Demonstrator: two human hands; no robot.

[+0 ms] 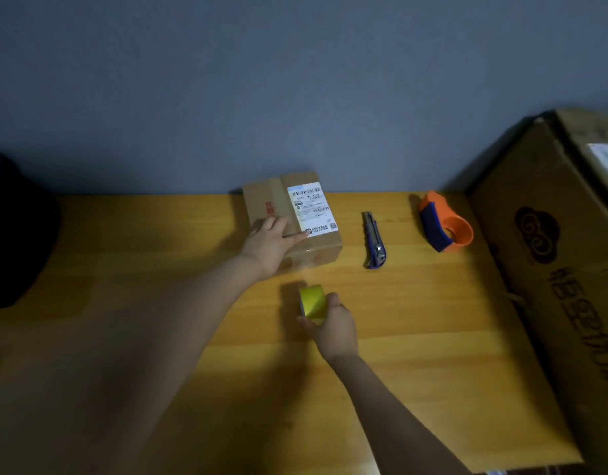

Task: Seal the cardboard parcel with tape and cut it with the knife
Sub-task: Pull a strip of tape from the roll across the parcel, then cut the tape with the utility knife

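Parcel [292, 217] is set near the back edge of the bench [415, 320], about mid-width, label side up, an older tape strip seen across its top. Left hand [270, 243] is laid flat on the parcel's near-left top, fingers spread and pressed down, index stretched toward the label; likely done to pin the box so it is not dragged while tape is pulled. Right hand [333, 325] is wrapped round the tape roll [312, 301], thumb on top, fingers curled under; roll is held just off or on the bench, cannot be told which, just in front of the parcel's near edge. A faint clear strip may be stretched from the roll to the box front, but blur prevents a sure call. Roll is kept close and low, probably so tape can be run up the front face and over the top seam.

Knife [374, 240] is left lying on the bench just right of the parcel, untouched, within reach of the right hand for the cut. Dispenser [445, 222] is parked further right near the back edge, unused. Large box [549, 269] is stood along the right edge.

Step judged: taping early, cut not yet done.
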